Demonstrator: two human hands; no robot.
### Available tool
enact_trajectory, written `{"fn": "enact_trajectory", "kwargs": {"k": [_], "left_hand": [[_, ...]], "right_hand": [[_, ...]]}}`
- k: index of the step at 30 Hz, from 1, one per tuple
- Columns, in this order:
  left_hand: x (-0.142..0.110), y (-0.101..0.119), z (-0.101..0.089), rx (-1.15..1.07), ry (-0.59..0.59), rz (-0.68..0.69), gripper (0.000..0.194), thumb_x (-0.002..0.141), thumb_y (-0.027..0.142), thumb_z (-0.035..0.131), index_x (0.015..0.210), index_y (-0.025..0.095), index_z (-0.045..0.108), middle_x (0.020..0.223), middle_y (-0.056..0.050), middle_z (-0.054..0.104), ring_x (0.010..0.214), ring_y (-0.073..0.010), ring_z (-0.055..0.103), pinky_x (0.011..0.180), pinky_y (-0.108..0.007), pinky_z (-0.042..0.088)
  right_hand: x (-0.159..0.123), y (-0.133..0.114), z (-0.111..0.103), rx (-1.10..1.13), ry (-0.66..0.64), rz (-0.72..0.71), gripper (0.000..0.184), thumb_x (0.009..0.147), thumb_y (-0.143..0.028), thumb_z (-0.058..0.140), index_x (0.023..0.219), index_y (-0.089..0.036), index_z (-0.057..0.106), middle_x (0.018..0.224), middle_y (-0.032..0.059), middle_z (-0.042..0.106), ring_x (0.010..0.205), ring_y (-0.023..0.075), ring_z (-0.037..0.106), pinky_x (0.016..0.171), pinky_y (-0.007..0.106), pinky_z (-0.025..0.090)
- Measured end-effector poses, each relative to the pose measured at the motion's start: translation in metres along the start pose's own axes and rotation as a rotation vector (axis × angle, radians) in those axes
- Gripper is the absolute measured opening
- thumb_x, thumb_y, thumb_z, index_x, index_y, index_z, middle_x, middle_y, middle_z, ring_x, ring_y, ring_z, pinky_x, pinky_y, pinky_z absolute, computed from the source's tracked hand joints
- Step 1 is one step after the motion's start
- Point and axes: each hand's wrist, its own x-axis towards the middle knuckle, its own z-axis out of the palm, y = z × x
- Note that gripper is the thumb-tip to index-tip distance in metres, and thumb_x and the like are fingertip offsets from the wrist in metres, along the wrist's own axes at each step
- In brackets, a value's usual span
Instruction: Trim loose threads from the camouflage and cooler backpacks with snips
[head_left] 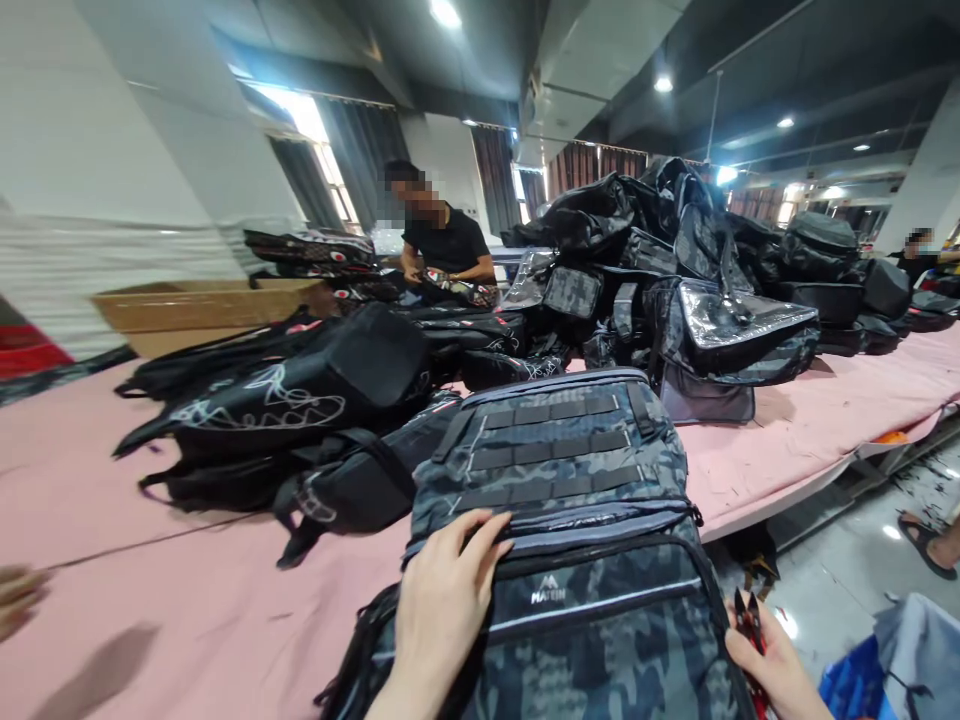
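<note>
A dark camouflage backpack (pixel 592 630) with a MATEIN logo lies on the pink-covered table in front of me. My left hand (pixel 448 590) pinches its fabric along the upper zipper of the front pocket, thumb side hidden. Beside the bag's right edge, my right hand (pixel 772 650) grips thread snips (pixel 750 620) with dark pointed tips and red handles, tips upward. The fingers of that hand also rest against the bag's side. Webbing strips cross the bag's upper panel.
Black bags (pixel 322 400) lie left of mine; a tall pile of camouflage bags (pixel 637 250) stands behind. A cardboard box (pixel 202 310) is at the back left. A co-worker (pixel 450 245) handles bags across the pink table (pixel 90 450). Another person's hand (pixel 19 600) shows at the left edge.
</note>
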Motion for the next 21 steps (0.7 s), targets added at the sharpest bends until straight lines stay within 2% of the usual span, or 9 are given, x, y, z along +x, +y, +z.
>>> {"fn": "enact_trajectory", "kwargs": {"k": [3, 6, 9, 11, 14, 16, 18, 19, 21], "left_hand": [[-0.008, -0.001, 0.004, -0.089, 0.031, 0.019, 0.020, 0.087, 0.024, 0.047, 0.098, 0.021, 0.063, 0.091, -0.005, 0.065, 0.083, -0.0169, 0.060, 0.072, -0.028, 0.048], [-0.019, 0.014, 0.009, -0.098, 0.038, 0.002, 0.019, 0.086, 0.021, 0.048, 0.098, 0.018, 0.063, 0.089, -0.007, 0.065, 0.081, -0.0169, 0.059, 0.073, -0.029, 0.048], [-0.031, 0.038, 0.017, -0.135, -0.032, 0.024, 0.020, 0.084, 0.019, 0.050, 0.099, 0.016, 0.063, 0.088, -0.007, 0.065, 0.081, -0.0176, 0.060, 0.074, -0.030, 0.049], [-0.036, 0.051, 0.023, -0.140, -0.069, 0.039, 0.027, 0.083, 0.015, 0.048, 0.106, 0.015, 0.061, 0.095, -0.009, 0.065, 0.088, -0.0195, 0.059, 0.078, -0.032, 0.049], [-0.032, 0.056, 0.029, -0.128, -0.090, 0.024, 0.035, 0.081, 0.008, 0.043, 0.113, 0.013, 0.058, 0.103, -0.012, 0.063, 0.095, -0.0218, 0.058, 0.082, -0.035, 0.050], [-0.021, 0.049, 0.029, -0.145, -0.096, 0.015, 0.035, 0.081, 0.007, 0.042, 0.110, 0.013, 0.059, 0.102, -0.011, 0.063, 0.094, -0.0211, 0.058, 0.080, -0.035, 0.050], [-0.005, 0.034, 0.027, -0.173, -0.096, 0.007, 0.032, 0.081, 0.008, 0.042, 0.107, 0.016, 0.060, 0.100, -0.009, 0.064, 0.091, -0.0200, 0.058, 0.077, -0.034, 0.050], [0.003, 0.025, 0.026, -0.178, -0.090, -0.009, 0.031, 0.082, 0.009, 0.042, 0.107, 0.017, 0.059, 0.100, -0.009, 0.063, 0.091, -0.0200, 0.058, 0.077, -0.034, 0.050], [0.018, 0.006, 0.026, -0.157, -0.062, -0.059, 0.027, 0.084, 0.014, 0.044, 0.107, 0.017, 0.059, 0.099, -0.009, 0.063, 0.090, -0.0203, 0.058, 0.075, -0.034, 0.050]], "right_hand": [[0.007, 0.005, -0.010, -0.022, 0.079, 0.021, 0.044, 0.054, -0.054, 0.076, 0.084, -0.024, 0.066, 0.073, 0.0017, 0.063, 0.068, 0.0187, 0.058, 0.063, 0.026, 0.047], [0.026, 0.000, -0.022, -0.121, 0.051, 0.022, 0.038, 0.058, -0.050, 0.075, 0.081, -0.022, 0.066, 0.075, 0.0027, 0.064, 0.070, 0.0194, 0.059, 0.065, 0.026, 0.048], [0.054, -0.013, -0.034, -0.284, 0.022, -0.033, 0.033, 0.062, -0.047, 0.073, 0.077, -0.020, 0.065, 0.076, 0.0038, 0.064, 0.072, 0.0204, 0.059, 0.067, 0.027, 0.048], [0.072, -0.024, -0.039, -0.396, 0.029, -0.098, 0.030, 0.064, -0.047, 0.070, 0.073, -0.019, 0.063, 0.072, 0.0035, 0.062, 0.069, 0.0203, 0.057, 0.064, 0.027, 0.047], [0.090, -0.046, -0.037, -0.584, 0.003, -0.172, 0.029, 0.068, -0.048, 0.065, 0.070, -0.019, 0.063, 0.069, 0.0034, 0.061, 0.068, 0.0206, 0.055, 0.063, 0.028, 0.044], [0.095, -0.063, -0.025, -0.708, 0.042, -0.211, 0.030, 0.071, -0.049, 0.062, 0.073, -0.020, 0.063, 0.072, 0.0037, 0.062, 0.069, 0.0206, 0.054, 0.064, 0.028, 0.043], [0.097, -0.082, -0.001, -0.747, 0.074, -0.240, 0.031, 0.071, -0.051, 0.061, 0.073, -0.020, 0.063, 0.070, 0.0026, 0.061, 0.067, 0.0190, 0.052, 0.062, 0.027, 0.040], [0.098, -0.090, 0.015, -0.721, 0.038, -0.241, 0.033, 0.071, -0.052, 0.061, 0.070, -0.019, 0.061, 0.066, 0.0015, 0.058, 0.063, 0.0175, 0.049, 0.059, 0.026, 0.039], [0.099, -0.102, 0.053, -0.609, -0.160, -0.209, 0.040, 0.071, -0.054, 0.061, 0.056, -0.018, 0.053, 0.055, -0.0010, 0.048, 0.056, 0.0136, 0.043, 0.053, 0.024, 0.034]]}}
